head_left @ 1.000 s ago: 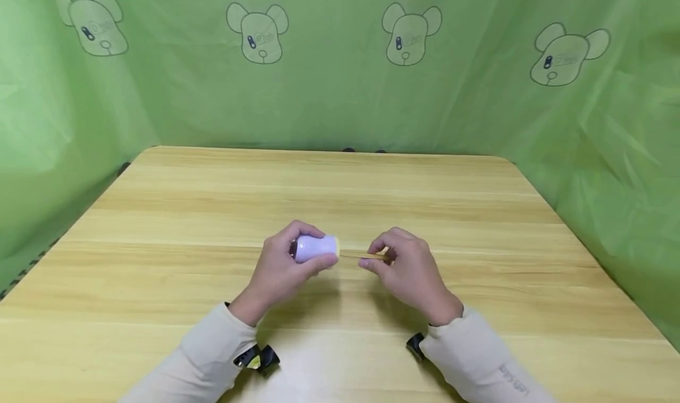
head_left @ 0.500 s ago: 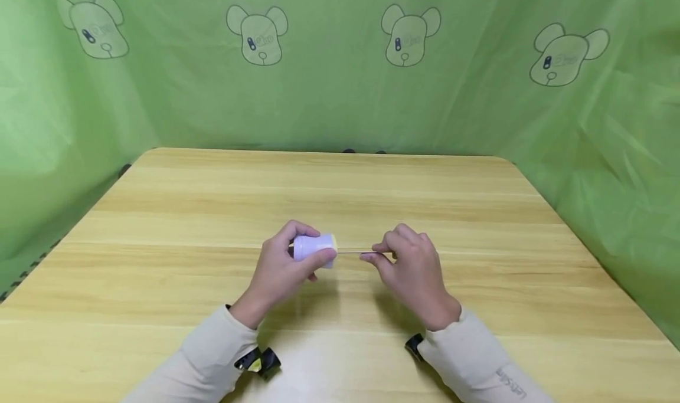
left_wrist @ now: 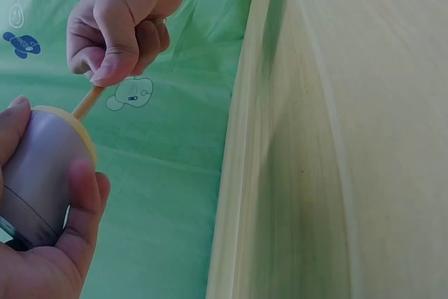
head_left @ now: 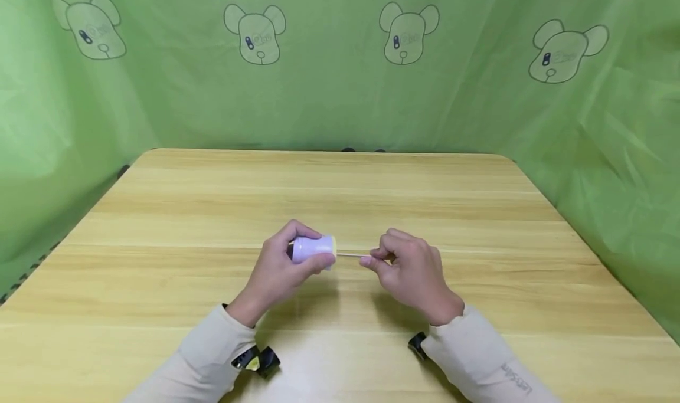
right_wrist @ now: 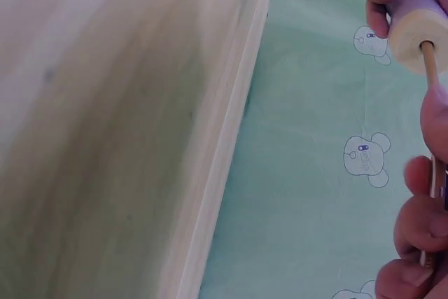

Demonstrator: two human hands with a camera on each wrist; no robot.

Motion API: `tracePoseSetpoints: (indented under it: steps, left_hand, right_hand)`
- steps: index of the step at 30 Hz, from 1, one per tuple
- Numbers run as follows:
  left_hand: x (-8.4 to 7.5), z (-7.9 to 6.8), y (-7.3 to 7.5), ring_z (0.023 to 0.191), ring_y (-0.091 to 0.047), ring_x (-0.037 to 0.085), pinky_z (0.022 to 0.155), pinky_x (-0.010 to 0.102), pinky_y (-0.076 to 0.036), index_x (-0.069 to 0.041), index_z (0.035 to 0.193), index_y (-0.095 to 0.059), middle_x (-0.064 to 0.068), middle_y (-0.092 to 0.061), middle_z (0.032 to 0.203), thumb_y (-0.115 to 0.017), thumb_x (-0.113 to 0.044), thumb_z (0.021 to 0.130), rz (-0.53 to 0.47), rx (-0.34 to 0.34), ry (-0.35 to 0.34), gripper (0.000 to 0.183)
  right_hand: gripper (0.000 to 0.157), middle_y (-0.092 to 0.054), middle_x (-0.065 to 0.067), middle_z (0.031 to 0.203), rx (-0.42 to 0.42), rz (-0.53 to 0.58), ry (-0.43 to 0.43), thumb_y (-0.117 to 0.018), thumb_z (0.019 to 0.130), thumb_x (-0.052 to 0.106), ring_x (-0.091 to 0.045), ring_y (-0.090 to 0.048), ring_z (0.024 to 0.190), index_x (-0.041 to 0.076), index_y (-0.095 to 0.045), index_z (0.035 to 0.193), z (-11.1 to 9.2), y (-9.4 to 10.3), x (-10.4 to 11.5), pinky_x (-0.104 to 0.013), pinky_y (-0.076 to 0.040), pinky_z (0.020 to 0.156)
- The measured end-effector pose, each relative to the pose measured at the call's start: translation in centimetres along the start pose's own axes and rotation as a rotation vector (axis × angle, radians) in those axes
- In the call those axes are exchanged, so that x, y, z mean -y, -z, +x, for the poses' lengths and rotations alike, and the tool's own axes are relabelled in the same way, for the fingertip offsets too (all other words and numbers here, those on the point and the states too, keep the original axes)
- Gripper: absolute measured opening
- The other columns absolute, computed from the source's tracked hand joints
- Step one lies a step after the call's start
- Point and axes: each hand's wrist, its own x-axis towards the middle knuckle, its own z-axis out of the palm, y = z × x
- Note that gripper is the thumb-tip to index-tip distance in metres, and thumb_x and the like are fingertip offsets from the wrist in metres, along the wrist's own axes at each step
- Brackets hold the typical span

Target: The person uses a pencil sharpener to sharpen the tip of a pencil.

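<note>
Lilac cylinder (head_left: 312, 246) is gripped on its side by the thumb and curled fingers of the left hand (head_left: 277, 266), over the near middle of the table (head_left: 223, 196). Its cream end face (right_wrist: 409, 36) is turned toward the right hand (head_left: 411, 271), by which a thin stick (head_left: 350, 255) is pinched, the far end set in a hole (right_wrist: 424, 45) near the middle of that face. Whether the stick is being fed in or drawn out cannot be told; the step is judged to be done best with the stick aligned to the cylinder's axis, pinched near the hole to limit bending, and moved with light force. By tilting, binding at the hole may be caused. Outward from the two hands are counted one cylinder, one hole and one stick within it; whether a further length (right_wrist: 437, 173) in the right hand belongs to it cannot be told. Next are shown two pale sleeves (head_left: 196, 356), two black wrist fittings (head_left: 261, 361) and one table. Beyond, four printed bear heads (head_left: 259, 37) are counted on green cloth (head_left: 329, 105) in the head view.
</note>
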Motion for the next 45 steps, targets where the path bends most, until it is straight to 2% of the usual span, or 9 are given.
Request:
tracePoseSetpoints:
  steps: [5, 12, 19, 22, 27, 30, 34, 38, 45]
  left_hand:
    - [0.0, 0.0, -0.1, 0.077, -0.06, 0.023, 0.06, 0.033, -0.054, -0.006, 0.104, -0.061, 0.016, -0.063, 0.097, -0.081, -0.011, 0.079, 0.063, 0.006, -0.033, 0.032]
    - [-0.2, -0.1, -0.1, 0.079, -0.06, 0.023, 0.061, 0.033, -0.054, -0.005, 0.104, -0.06, 0.016, -0.063, 0.1, -0.081, -0.01, 0.079, 0.094, 0.017, -0.079, 0.033]
    - [0.0, -0.1, -0.2, 0.082, -0.06, 0.023, 0.065, 0.033, -0.055, -0.006, 0.102, -0.062, 0.012, -0.066, 0.105, -0.083, -0.008, 0.076, 0.132, 0.049, -0.139, 0.033]
    - [0.2, -0.1, -0.3, 0.082, -0.06, 0.022, 0.064, 0.033, -0.055, -0.006, 0.101, -0.063, 0.012, -0.066, 0.104, -0.083, -0.01, 0.076, 0.15, 0.053, -0.154, 0.032]
    - [0.4, -0.1, -0.4, 0.076, -0.059, 0.022, 0.059, 0.031, -0.054, -0.005, 0.101, -0.062, 0.013, -0.065, 0.096, -0.082, -0.011, 0.079, 0.149, 0.005, -0.149, 0.03]
    - [0.5, -0.1, -0.5, 0.075, -0.059, 0.021, 0.057, 0.031, -0.053, -0.004, 0.102, -0.062, 0.015, -0.064, 0.094, -0.081, -0.011, 0.079, 0.135, -0.016, -0.144, 0.031]
    - [0.3, -0.1, -0.6, 0.069, -0.06, 0.021, 0.052, 0.032, -0.054, -0.004, 0.103, -0.061, 0.016, -0.062, 0.092, -0.08, -0.011, 0.08, 0.094, -0.036, -0.088, 0.031]
    - [0.1, -0.2, -0.6, 0.064, -0.06, 0.023, 0.046, 0.033, -0.054, -0.004, 0.103, -0.06, 0.017, -0.061, 0.09, -0.079, -0.01, 0.081, 0.049, -0.039, -0.025, 0.03]
    - [0.1, -0.1, -0.6, 0.062, -0.061, 0.024, 0.048, 0.042, -0.055, -0.003, 0.103, -0.06, 0.019, -0.061, 0.091, -0.079, -0.01, 0.081, 0.02, -0.036, -0.012, 0.03]
  right_hand:
    - [0.031, -0.071, 0.007, 0.077, 0.134, 0.019, -0.108, -0.083, 0.077, 0.016, -0.002, -0.047, 0.053, 0.021, -0.056, 0.063, 0.0, 0.3, 0.0, -0.025, -0.035, 0.042]
    - [0.028, -0.073, 0.004, 0.081, 0.184, 0.05, -0.103, -0.079, 0.081, 0.013, -0.002, -0.046, 0.053, 0.019, -0.057, 0.066, 0.0, 0.1, -0.2, -0.024, -0.037, 0.045]
    - [0.026, -0.057, 0.007, 0.063, 0.425, 0.289, -0.188, -0.068, 0.09, 0.008, -0.006, -0.041, 0.05, 0.014, -0.056, 0.068, 0.2, 0.9, -0.5, -0.023, -0.036, 0.046]
    - [0.021, -0.053, 0.007, 0.063, 0.478, 0.312, -0.228, -0.068, 0.09, 0.009, -0.008, -0.042, 0.051, 0.012, -0.059, 0.072, 0.2, 1.1, -0.7, -0.024, -0.038, 0.047]
    - [0.016, -0.062, 0.006, 0.077, 0.317, 0.163, -0.186, -0.081, 0.08, 0.016, -0.011, -0.054, 0.063, 0.014, -0.065, 0.08, 0.1, 0.5, -0.7, -0.028, -0.048, 0.06]
    - [0.023, -0.065, 0.004, 0.081, 0.138, 0.042, -0.116, -0.087, 0.072, 0.018, -0.017, -0.059, 0.077, 0.013, -0.066, 0.081, 0.0, 0.1, -0.6, -0.042, -0.039, 0.082]
    - [0.028, -0.065, -0.003, 0.083, -0.029, 0.009, -0.02, -0.089, 0.068, 0.012, -0.022, -0.061, 0.081, 0.007, -0.066, 0.084, 0.0, -0.1, -0.6, -0.048, -0.035, 0.084]
    - [0.029, -0.059, -0.004, 0.085, -0.051, 0.056, 0.049, -0.089, 0.067, 0.008, -0.017, -0.058, 0.072, 0.004, -0.066, 0.085, 0.0, -0.1, -0.5, -0.034, -0.049, 0.068]
    - [0.026, -0.056, 0.001, 0.082, -0.048, 0.01, 0.101, -0.09, 0.065, 0.007, -0.013, -0.052, 0.068, 0.009, -0.068, 0.079, 0.2, -0.1, -0.6, -0.029, -0.04, 0.064]
